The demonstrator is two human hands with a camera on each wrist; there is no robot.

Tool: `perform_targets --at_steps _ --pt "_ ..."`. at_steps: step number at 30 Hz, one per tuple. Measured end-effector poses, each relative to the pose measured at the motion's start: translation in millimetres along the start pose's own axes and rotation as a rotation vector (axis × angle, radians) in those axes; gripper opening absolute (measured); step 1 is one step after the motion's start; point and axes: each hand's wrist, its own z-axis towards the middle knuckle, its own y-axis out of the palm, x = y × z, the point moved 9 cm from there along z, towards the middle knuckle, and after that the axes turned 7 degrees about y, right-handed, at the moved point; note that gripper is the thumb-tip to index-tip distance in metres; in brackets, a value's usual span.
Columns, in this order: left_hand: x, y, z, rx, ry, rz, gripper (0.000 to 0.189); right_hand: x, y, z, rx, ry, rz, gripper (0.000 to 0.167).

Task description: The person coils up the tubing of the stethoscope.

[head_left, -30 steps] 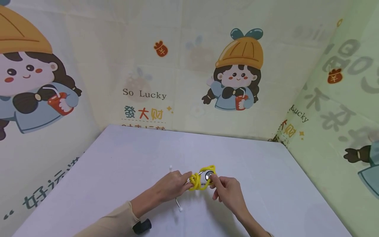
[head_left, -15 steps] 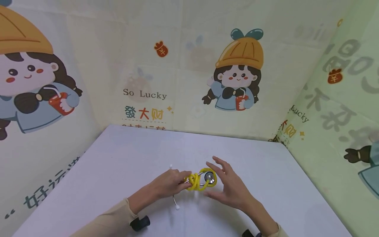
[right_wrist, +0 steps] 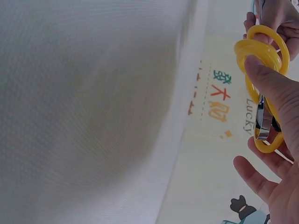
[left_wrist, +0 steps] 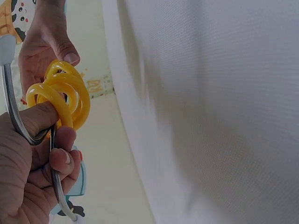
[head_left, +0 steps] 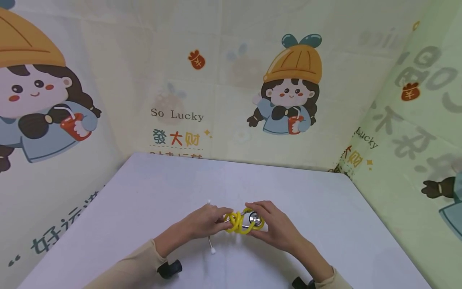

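A stethoscope (head_left: 236,222) with yellow tubing, wound into a bundle, is held up over the table in the head view. My left hand (head_left: 205,221) pinches its metal ear tubes (left_wrist: 55,179) between thumb and fingers. White eartips (head_left: 213,251) stick out on either side of that hand. At the other end, my right hand (head_left: 276,225) holds the looped tubing, thumb below and fingers above in the head view. In the right wrist view the thumb lies on the yellow tubing (right_wrist: 261,51). The round metal chest piece (head_left: 254,218) sits inside the loop.
The white table (head_left: 173,180) spreads beneath both hands. Behind it and at the sides hang sheets printed with cartoon figures (head_left: 290,92) and lettering. Black wrist-worn devices (head_left: 169,269) show at both sleeves.
My right hand let go of the loop near the chest piece, spread wide, then came back around the loop. My left hand kept its grip, and the lower eartip shifted slightly left.
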Motion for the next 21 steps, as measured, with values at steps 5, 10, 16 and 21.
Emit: perform_targets --at_steps 5,10,16,21 --pt "-3.2 -0.6 0.3 -0.023 -0.029 -0.016 0.035 2.1 1.3 -1.2 0.001 0.013 0.018 0.078" --pt "-8.0 -3.2 0.4 -0.051 -0.065 -0.09 0.034 3.8 1.0 -1.7 0.008 0.029 0.052 0.076" --pt "-10.1 -8.0 -0.6 -0.058 -0.052 -0.13 0.032 5.9 -2.2 -1.3 0.026 0.045 0.085 0.076" --pt "-13.5 -10.3 -3.0 -0.071 -0.044 -0.003 0.038 6.8 -2.1 0.5 0.022 0.058 0.074 0.075"
